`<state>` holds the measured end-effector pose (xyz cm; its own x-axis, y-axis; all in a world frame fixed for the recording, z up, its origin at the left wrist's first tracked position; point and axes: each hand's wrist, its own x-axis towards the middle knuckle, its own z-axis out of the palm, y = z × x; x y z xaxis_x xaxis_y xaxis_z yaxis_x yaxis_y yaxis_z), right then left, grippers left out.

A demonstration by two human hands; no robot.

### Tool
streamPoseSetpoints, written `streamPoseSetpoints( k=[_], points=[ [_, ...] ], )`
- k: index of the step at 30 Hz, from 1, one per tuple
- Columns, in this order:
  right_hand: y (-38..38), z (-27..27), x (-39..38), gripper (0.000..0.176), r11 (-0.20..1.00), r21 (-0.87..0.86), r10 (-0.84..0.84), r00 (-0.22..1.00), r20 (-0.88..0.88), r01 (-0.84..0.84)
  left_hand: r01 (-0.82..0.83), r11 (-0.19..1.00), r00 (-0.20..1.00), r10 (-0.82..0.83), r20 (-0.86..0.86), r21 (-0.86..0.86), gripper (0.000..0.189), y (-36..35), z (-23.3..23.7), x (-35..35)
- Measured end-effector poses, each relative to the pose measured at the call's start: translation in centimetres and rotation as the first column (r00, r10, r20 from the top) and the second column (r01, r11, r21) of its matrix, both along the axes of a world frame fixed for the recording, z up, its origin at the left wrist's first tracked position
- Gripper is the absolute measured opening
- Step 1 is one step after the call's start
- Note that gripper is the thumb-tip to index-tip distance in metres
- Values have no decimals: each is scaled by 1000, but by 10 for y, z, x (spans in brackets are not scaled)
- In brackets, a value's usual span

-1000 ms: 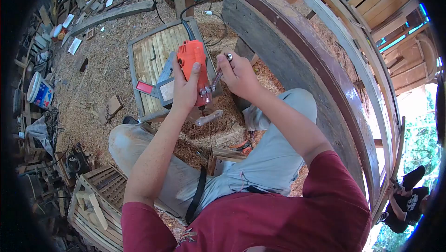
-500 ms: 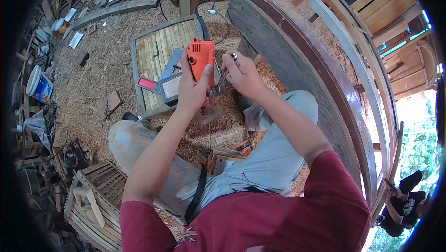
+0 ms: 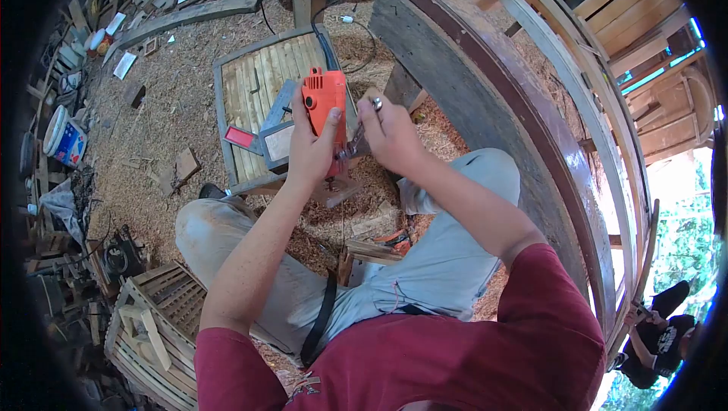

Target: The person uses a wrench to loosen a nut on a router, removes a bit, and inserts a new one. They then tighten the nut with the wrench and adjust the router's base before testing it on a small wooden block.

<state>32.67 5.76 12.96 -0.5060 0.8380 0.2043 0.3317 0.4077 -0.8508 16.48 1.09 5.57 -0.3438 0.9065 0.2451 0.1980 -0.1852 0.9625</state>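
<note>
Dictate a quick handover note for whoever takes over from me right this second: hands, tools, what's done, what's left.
Left hand: closed around the orange power tool, held upright.
Right hand: holding a metal wrench, with its lower end at the tool's lower end.
Done: wrench is on the fitting.
Left: wrench not yet off. Whether the fitting is tight or loose cannot be told.

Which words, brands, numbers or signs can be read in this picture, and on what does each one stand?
None can be read for certain.
White bucket: blue label, print too small.
Orange power tool in the left hand: no brand legible.
Metal wrench in the right hand: no marking visible.
Pale plate beside the tool: blurred.
Maroon shirt: emblem blurred.
Other person's black shirt: white print unreadable.
</note>
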Motion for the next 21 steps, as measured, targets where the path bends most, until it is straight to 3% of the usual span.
streamPoseSetpoints(
  k=[1,8,11,17,21],
  points=[
    [-8,-3,0,17,999,52,-13,1000,-3,13,-13,1000,999,13,-42,11,78,-1,2,0],
    [-21,-23,-2,8,972,235,39,994,-102,-14,-77,995,943,95,318,-70,78,6,-2,-12],
    [-24,-13,-6,7,979,204,45,993,-110,-22,-34,996,913,64,403,-80,78,2,13,-14],
    [-25,-13,-10,5,983,183,-1,998,-67,13,-90,990,921,123,370,-107,74,7,-6,-15],
    [-36,-21,-8,3,933,358,94,989,-111,-49,-22,964,791,179,585,-265,73,6,5,-17]
  ],
)
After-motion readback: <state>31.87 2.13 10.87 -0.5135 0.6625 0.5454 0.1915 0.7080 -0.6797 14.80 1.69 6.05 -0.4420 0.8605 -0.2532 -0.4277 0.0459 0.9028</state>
